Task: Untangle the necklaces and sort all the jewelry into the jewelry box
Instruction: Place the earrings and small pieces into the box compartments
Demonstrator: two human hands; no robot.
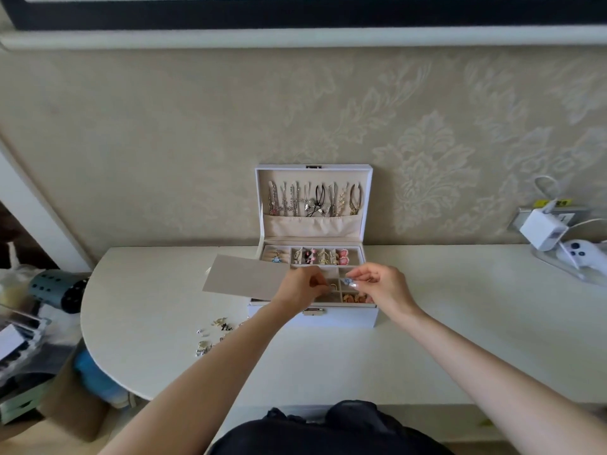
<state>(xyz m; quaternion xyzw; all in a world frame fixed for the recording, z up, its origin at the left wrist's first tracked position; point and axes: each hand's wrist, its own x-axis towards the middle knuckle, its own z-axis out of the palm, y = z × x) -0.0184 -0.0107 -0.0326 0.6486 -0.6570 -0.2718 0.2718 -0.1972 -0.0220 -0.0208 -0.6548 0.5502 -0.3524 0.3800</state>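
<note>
Box (312, 318): white, stands open at the back of the table (460, 323), hard against patterned wallpaper, metal clasp on the front wall. Lid (366, 198): upright, with a row of necklaces (315, 198) hanging side by side inside, lower ends tucked into a cream pocket. Back row of the tray: rings at left, then pink, black and gold pieces in narrow slots. Front row: square compartments, with orange-pink pieces in the one nearest on the right. Grey card (243, 280): lies tilted across the box's left rim, partly overhanging the table. Left hand (300, 287): over the front compartments, fingertips bunched together just beside a gold hook (333, 287); cannot tell whether pinching it. Right hand (382, 285): over the right side of the tray, thumb and forefinger pinching a small blue piece (345, 282), other fingers loosely curled. Hands close, fingertips near but apart. Loose jewelry (213, 336): gold, silver and black bits scattered on the table, left of the box, near the left forearm. Far right: white charger (543, 231) plugged into a wall socket, with yellow labels (555, 202) above it, print too small to read; white gadget (581, 256) with dark buttons below. Far left, off the table: teal cylinder (56, 289) with dark dots. No brand legible anywhere.
</note>
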